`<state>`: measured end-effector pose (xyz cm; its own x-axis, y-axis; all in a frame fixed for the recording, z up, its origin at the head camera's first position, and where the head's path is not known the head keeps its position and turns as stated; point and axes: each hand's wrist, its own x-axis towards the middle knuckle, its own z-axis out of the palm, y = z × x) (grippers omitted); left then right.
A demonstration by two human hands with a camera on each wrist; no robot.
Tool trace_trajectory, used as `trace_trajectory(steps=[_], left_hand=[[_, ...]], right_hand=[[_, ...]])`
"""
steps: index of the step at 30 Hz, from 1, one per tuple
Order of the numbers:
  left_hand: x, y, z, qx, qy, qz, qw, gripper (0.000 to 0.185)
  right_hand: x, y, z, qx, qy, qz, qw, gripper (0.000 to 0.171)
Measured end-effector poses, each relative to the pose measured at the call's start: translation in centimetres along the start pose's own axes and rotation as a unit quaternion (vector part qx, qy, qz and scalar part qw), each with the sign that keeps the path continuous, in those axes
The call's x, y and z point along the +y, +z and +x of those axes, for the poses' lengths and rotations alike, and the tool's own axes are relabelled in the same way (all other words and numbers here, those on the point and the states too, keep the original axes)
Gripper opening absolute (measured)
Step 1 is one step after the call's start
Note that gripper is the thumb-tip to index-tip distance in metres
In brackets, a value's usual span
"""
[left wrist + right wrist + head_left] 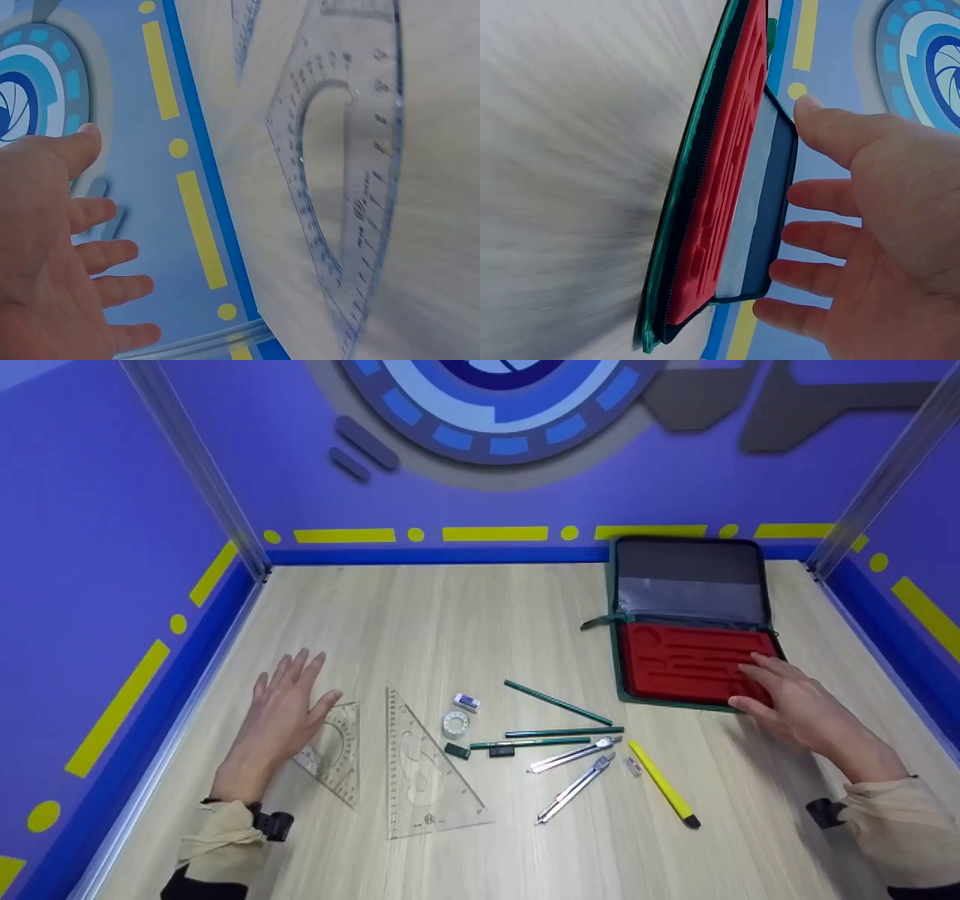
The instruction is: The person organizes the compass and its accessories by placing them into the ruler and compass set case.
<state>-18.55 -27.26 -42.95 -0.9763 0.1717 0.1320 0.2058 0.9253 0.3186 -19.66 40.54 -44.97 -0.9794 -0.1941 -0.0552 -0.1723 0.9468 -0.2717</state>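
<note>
My left hand, fingers spread and straight, hovers above the small clear set square with a protractor cutout and hides part of it. In the left wrist view that set square shows beside the hand, with nothing in the palm. My right hand is over the near right corner of a green zip case, fingers extended and holding nothing. The case lies unzipped and spread, its red molded tray full of vacant slots. In the right wrist view, the right hand stands apart from the tray.
Mid-table lie a large set square, an eraser, a white round tape roll, several green pencils, two metal compasses, a small sharpener and a yellow cutter. Blue walls enclose the table.
</note>
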Motion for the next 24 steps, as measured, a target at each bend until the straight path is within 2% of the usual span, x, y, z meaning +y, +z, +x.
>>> trace_trajectory(steps=[8, 11, 13, 16, 20, 24], left_hand=[[2.2, 0.5, -0.1, 0.023, 0.039, 0.011, 0.9989, 0.06], [3.3, 0.8, 0.0, 0.044, 0.063, 0.018, 0.9969, 0.056], [4.2, 1.0, 0.0, 0.045, 0.074, 0.012, 0.9962, 0.054], [5.7, 1.4, 0.2, 0.022, 0.08, -0.009, 0.9965, 0.053], [8.2, 2.2, 1.1, -0.018, 0.069, -0.037, 0.9968, 0.054], [11.3, 3.3, 2.0, -0.032, 0.06, -0.054, 0.9962, 0.049]], right_hand=[[-0.4, 0.1, -0.3, -0.002, 0.011, 0.011, 1.0, 0.073], [-0.6, 0.0, -0.4, -0.002, 0.012, 0.016, 1.0, 0.07], [-0.7, -0.1, -0.6, -0.002, 0.011, 0.017, 1.0, 0.069], [-0.8, -0.1, -0.8, -0.004, 0.006, 0.015, 1.0, 0.07], [-1.0, -0.3, -1.1, 0.002, -0.004, 0.014, 1.0, 0.067], [-1.2, -0.6, -1.1, 0.005, 0.0, 0.01, 1.0, 0.061]])
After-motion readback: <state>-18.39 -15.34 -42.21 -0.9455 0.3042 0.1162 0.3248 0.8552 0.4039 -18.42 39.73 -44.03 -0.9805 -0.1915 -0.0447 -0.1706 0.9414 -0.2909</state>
